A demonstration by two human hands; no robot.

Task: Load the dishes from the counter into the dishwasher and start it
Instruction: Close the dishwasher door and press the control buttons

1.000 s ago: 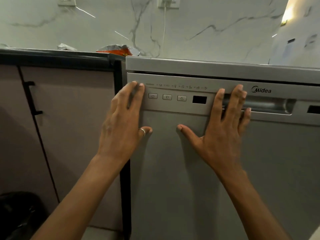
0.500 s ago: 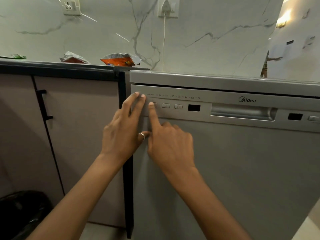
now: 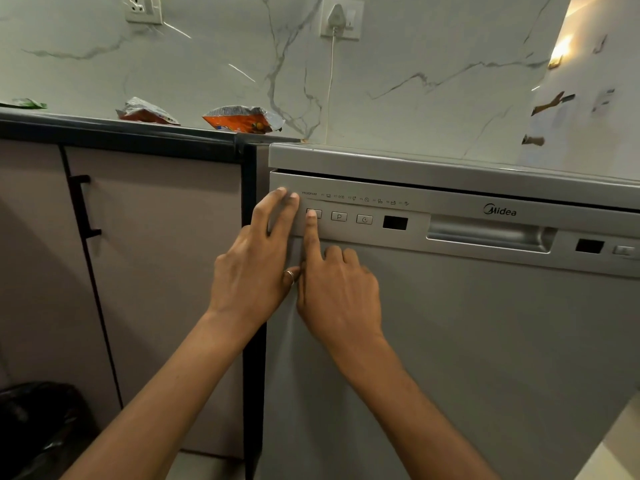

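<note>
the dishwasher (image 3: 450,341) fills the space right of and below both hands. its door stands upright, with a thin dark seam along the top edge just above my fingertips. the door's left edge runs under my left hand (image 3: 252,275), and a black post (image 3: 251,358) sits immediately left of that edge. further left is a cabinet door (image 3: 162,271) with one black handle (image 3: 85,206). the black counter edge (image 3: 117,133) runs above and left of the hands. the bare door face right of my right hand (image 3: 341,296) is open room out to the frame edge.

counts:
- control panel (image 3: 408,233): three buttons in a row, two dark display windows, and one more button at the far right.
- one recessed door handle (image 3: 488,233), well right of the right hand.
- on the counter: two crumpled snack wrappers (image 3: 242,119) and one green scrap.
- on the wall: two sockets, one holding a plug with a white cord.

left hand: released, fingers straight and flat against the panel's left end, gripping nothing. there is a ring (image 3: 290,276) on the thumb.

right hand: index finger (image 3: 310,237) straight, its tip on the leftmost button (image 3: 319,214). the other fingers are curled under and hold nothing. the left thumb lies against the right hand.
</note>
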